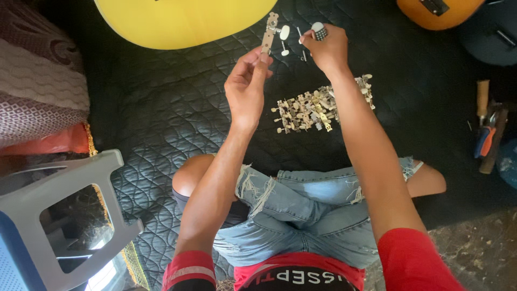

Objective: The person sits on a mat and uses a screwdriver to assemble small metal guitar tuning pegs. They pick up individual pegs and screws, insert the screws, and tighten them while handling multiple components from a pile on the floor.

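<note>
Left hand (245,89) pinches a flat metal tuner strip (269,33); right hand (325,47) grips a ridged peg (320,31).

One head camera, looks straight down, close over hands (245,89) and lap, black mat (161,108) below. No second view.

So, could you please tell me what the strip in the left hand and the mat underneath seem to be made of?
The tuner strip, pinched in the left hand, looks like pale plated metal: thin, flat, punched with holes, carrying whitish, probably plastic knobs. The black mat looks like quilted synthetic fabric: stitched curved pattern, slight sheen. The right hand holds a small ridged part, likely metal.
</note>
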